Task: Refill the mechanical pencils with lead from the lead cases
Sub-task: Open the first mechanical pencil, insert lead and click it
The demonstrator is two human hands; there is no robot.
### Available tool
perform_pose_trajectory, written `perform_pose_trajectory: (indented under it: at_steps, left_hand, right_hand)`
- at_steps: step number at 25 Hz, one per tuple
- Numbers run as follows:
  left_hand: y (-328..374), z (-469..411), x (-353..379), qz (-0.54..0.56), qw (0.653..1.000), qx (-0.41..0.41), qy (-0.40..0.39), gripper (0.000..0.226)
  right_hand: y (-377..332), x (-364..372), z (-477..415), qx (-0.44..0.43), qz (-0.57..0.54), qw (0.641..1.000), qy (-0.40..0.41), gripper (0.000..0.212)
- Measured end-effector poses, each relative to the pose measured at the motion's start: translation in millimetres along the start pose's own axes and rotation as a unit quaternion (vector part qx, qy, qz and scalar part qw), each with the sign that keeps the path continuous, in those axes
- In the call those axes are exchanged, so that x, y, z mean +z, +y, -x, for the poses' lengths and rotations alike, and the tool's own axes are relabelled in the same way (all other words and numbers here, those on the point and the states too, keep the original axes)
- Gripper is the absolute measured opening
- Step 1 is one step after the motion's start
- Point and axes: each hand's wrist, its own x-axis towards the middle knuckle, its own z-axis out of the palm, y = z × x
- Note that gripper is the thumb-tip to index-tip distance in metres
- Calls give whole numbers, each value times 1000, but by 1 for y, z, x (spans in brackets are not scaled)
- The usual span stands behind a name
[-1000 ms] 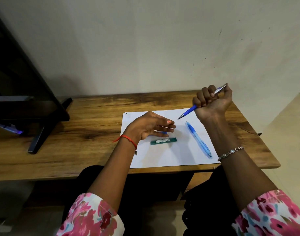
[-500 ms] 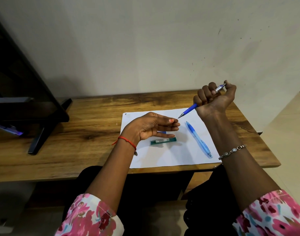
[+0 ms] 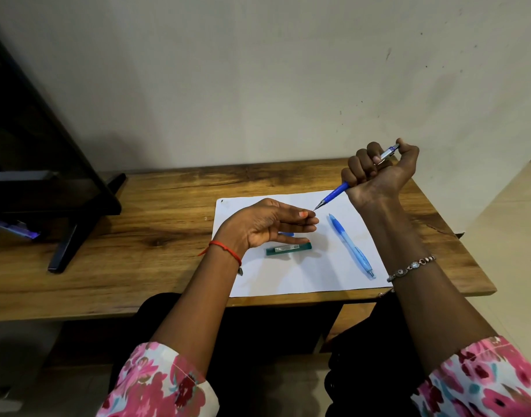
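Note:
My right hand (image 3: 378, 173) is raised above the table, fisted around a dark blue mechanical pencil (image 3: 335, 195) with its thumb on the silver top end; the tip slants down to the left. My left hand (image 3: 267, 225) hovers over the white paper (image 3: 303, 275), fingers straight and apart, with its thumb tip just below the pencil tip. A green lead case (image 3: 288, 248) lies on the paper under the left fingers. A small blue piece (image 3: 285, 234) shows beneath the palm. A light blue mechanical pencil (image 3: 351, 246) lies on the paper to the right.
The wooden table (image 3: 155, 236) stands against a plain wall. A dark monitor stand (image 3: 77, 224) occupies the table's left side, with a bluish object (image 3: 14, 230) under it. The table's right edge drops to a tiled floor.
My left hand has lifted and reached right, its fingertips now close under the pencil tip. My right hand rose slightly with the pencil.

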Motion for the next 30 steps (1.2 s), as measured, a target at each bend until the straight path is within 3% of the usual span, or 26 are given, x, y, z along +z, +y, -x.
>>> perform_pose_trajectory:
  at_steps: [30]
  left_hand:
    - [-2, -3, 6, -6, 999, -36, 12, 13]
  right_hand:
    - [1, 7, 5, -12, 70, 997, -10, 55]
